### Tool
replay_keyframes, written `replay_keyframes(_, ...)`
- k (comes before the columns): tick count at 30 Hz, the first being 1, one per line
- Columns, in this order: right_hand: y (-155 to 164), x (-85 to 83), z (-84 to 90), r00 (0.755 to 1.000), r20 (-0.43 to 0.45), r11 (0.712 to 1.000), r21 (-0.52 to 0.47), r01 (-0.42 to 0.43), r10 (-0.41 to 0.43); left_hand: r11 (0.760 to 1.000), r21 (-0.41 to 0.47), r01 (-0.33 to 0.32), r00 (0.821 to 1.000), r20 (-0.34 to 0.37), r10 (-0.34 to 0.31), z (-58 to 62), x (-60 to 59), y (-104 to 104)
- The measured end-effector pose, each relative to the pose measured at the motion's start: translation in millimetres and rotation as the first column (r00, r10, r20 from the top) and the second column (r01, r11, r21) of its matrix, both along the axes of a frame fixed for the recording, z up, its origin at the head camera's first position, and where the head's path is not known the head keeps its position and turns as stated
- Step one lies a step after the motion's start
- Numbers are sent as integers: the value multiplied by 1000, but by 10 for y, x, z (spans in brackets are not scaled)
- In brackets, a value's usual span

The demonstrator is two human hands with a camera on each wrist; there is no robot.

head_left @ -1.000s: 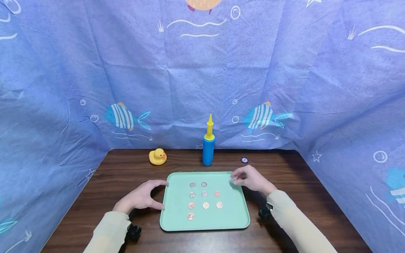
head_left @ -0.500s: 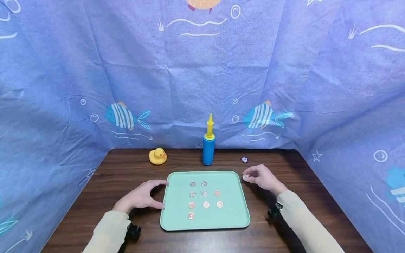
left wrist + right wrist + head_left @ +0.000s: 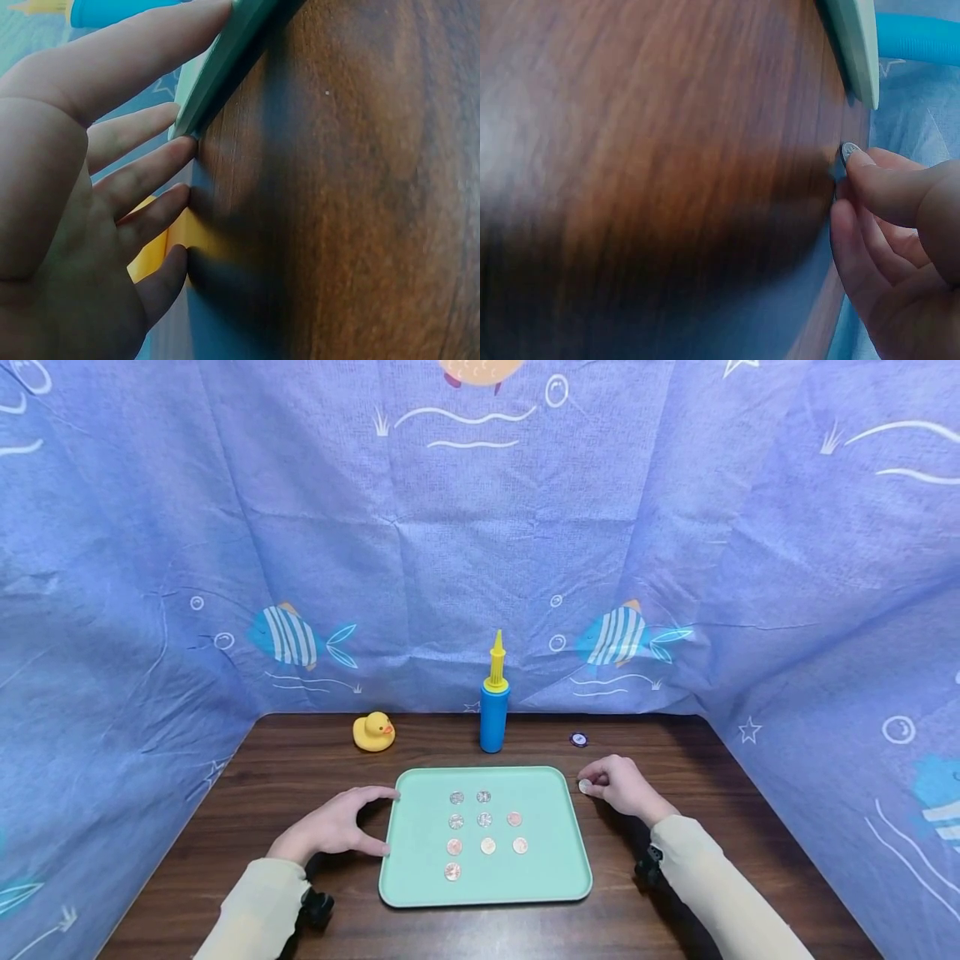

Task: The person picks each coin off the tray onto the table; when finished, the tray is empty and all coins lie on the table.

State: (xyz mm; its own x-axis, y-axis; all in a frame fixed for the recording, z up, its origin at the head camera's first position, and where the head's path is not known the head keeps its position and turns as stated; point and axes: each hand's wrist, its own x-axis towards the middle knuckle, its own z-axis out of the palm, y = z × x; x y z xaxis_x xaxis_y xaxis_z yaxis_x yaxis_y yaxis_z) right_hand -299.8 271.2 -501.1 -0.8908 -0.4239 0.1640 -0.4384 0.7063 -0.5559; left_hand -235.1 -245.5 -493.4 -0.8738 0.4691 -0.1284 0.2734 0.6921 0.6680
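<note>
A silvery coin [image 3: 849,151] is pinched between the thumb and fingers of my right hand [image 3: 624,787], low over the wood just right of the tray. On the pale green tray [image 3: 547,877] lie several coins, spaced out in rough rows. Silver ones such as the coin [image 3: 484,819] are at the back; copper-coloured ones such as the coin [image 3: 452,872] are nearer the front. My left hand [image 3: 335,824] rests at the tray's left edge, its thumb and fingertips against the rim. In the left wrist view its fingers [image 3: 150,171] are spread and fairly straight.
Behind the tray stands a blue hand pump [image 3: 494,718] with a yellow nozzle. A yellow rubber duck [image 3: 373,732] sits at the back left, and a dark poker chip [image 3: 579,739] lies at the back right. A blue fish-patterned cloth [image 3: 450,568] hangs beyond the dark wooden table [image 3: 300,752].
My right hand has carried the coin from over the tray's back right corner rightward, off the tray, then slightly toward me. The left hand has stayed put.
</note>
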Motion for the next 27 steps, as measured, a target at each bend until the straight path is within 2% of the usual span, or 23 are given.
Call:
replay_keyframes(13,28,2,-26,998,-52,997,81,-17,21,1000,1,0,1000,-6,0,-36,5,2)
replay_keyframes(22,33,13,-9,1000,-2,997,72,-13,13,1000,-1,-4,1000,-9,4,-9,19,12)
replay_keyframes(27,16,3,10,1000,-16,995,96,-7,9,1000,0,-18,1000,4,18,-7,22,10)
